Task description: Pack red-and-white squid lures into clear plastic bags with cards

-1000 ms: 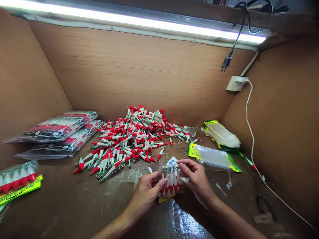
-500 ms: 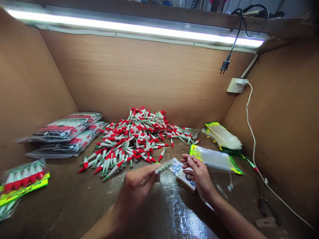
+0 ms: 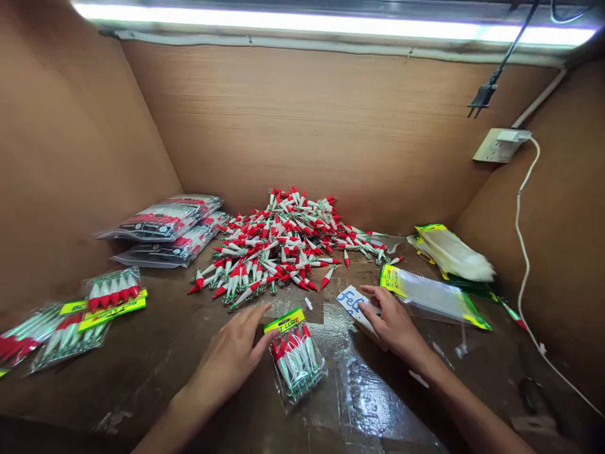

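Observation:
A clear bag of red-and-white lures (image 3: 297,359) with a yellow-green header lies on the table at the centre front. Just left of it is my left hand (image 3: 234,347), fingers apart and empty, its thumb near the header's left corner. My right hand (image 3: 390,318) rests over a small block with blue lettering (image 3: 350,300), fingers spread, holding nothing that shows. Part of the block is hidden under that hand. Behind the hands is a large heap of loose red-and-white lures (image 3: 283,246).
Filled lure bags (image 3: 113,296) lie at the left, below stacked larger packs (image 3: 165,221). Flat clear bags with yellow headers (image 3: 435,297) lie at the right, near more bags (image 3: 454,252). A white cable (image 3: 520,233) runs down the right wall.
The filled bag now lies on the table, out of my left hand, which has opened. My right hand has come down over the block. The view has shifted, showing more bags at the left.

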{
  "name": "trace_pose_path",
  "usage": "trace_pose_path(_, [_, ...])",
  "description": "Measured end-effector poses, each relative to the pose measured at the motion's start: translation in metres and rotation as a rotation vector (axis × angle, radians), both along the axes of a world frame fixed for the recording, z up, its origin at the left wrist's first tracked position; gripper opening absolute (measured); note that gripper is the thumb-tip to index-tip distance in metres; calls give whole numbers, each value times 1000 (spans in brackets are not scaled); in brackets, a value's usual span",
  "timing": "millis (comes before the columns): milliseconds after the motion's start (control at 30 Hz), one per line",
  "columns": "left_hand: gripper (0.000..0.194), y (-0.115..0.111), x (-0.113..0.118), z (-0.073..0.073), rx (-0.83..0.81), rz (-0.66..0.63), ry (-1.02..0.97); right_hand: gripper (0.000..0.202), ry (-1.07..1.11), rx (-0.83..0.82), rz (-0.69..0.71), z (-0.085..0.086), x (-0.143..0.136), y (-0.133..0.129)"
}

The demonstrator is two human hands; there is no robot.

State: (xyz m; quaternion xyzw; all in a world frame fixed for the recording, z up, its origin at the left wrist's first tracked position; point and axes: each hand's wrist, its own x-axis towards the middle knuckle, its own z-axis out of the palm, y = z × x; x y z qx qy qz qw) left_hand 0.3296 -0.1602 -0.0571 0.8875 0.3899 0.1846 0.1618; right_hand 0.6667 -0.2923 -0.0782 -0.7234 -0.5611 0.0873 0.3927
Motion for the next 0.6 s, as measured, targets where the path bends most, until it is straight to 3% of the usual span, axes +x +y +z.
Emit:
trace_pose_path(67, [39, 10, 11, 0, -69, 35, 16, 37, -79, -16, 6, -5, 1, 1])
trace_pose_path(167, [20, 19, 24, -5, -230, -33, -56, 39, -179, -34, -22, -9, 1, 0])
trace_pose_path(333, [28, 23, 16, 2, -342, -78, -184, 53, -287, -124, 1, -16, 1, -4])
trace_pose_path(467, [39, 35, -39, 21, -474, 187, -503, 66, -325, -178, 53, -43, 11, -10])
trace_pose_path(600, [45, 68, -131, 38, -267, 527, -718, 75, -390, -146, 59, -72, 24, -5])
